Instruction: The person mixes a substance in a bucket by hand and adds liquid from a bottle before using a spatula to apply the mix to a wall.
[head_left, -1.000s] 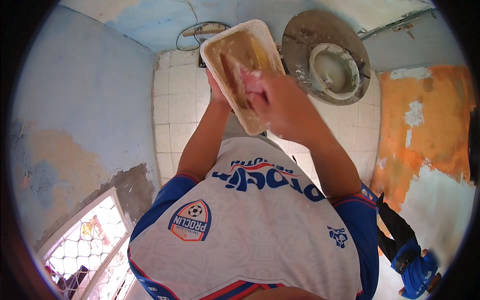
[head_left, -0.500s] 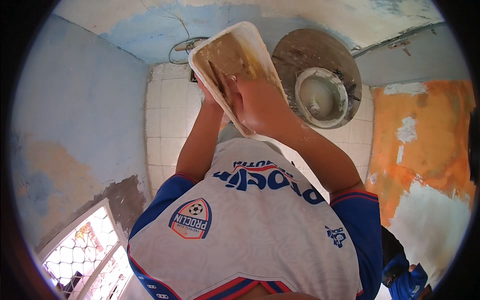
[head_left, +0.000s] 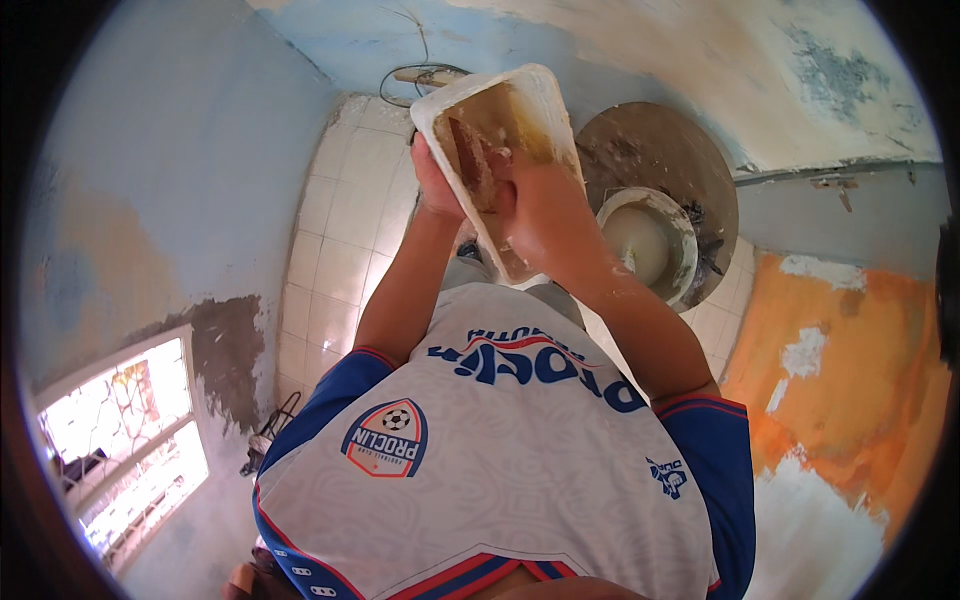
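My left hand (head_left: 437,182) grips the left side of a white rectangular plastic tray (head_left: 546,88), smeared with plaster and holding wet brownish material. The tray is tilted and held up in front of my chest. Inside it, my right hand (head_left: 545,215) is closed around a flat, brown, straight-edged tool (head_left: 470,158) that looks like a scraper. Its grip is hidden by my fingers, and its coated face lies close to the tray's inner left wall.
A round, stained brown tabletop (head_left: 650,130) stands beyond my right arm, bearing a bucket (head_left: 686,275) of cloudy liquid. Loose cable (head_left: 395,88) lies by the far wall. A grilled window (head_left: 120,430) is at left; a patchy orange wall (head_left: 830,350) stands at right.
The whole view has turned, shifting walls, window and table. The tray sits slightly farther right in the picture, with both hands still on it and the tool. The person at lower right has left view.
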